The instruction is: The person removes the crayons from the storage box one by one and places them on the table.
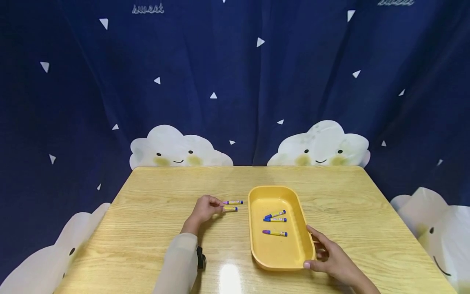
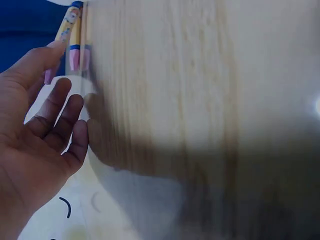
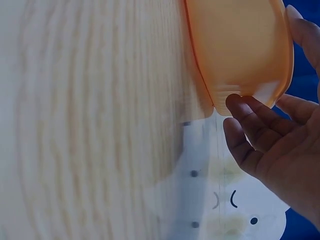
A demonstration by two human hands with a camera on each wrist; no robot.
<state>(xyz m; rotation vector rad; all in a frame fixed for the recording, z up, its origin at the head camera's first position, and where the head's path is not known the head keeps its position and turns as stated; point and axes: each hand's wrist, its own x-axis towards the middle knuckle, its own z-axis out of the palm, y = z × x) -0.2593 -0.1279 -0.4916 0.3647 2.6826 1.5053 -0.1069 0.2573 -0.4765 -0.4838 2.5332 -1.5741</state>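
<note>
Your hands work apart in the head view: the left hand (image 1: 205, 209) pinches the left end of a crayon (image 1: 231, 209), while the right hand (image 1: 334, 261) holds the near right corner of the tray (image 1: 271, 253). The relation to mind, I judge, is between that pinched crayon and the tray, which lies just to its right on the table (image 1: 154, 204). The crayon's long axis runs left to right, blue end towards the tray; the tray's own long axis runs near to far, so the two cross. Your left hand is the nearer to the crayon. Just beyond it and almost parallel lies a pink-tipped crayon (image 1: 234, 202). Inside the tray, an upper blue crayon (image 1: 275, 214), a lower blue crayon (image 1: 274, 220) and a dark-tipped crayon (image 1: 274, 233) lie roughly crosswise.

From your left wrist, the thumb presses on the crayon, purple tip pointing back past your fingers; three other fingers curl loosely, holding nothing. You see it tilted against the pink-tipped crayon; whether its blue end touches the table, you cannot tell.

From your right wrist, thumb and finger hold the tray's rim, other fingers bent beside its end wall. Its crayons are hidden from this side.
</note>
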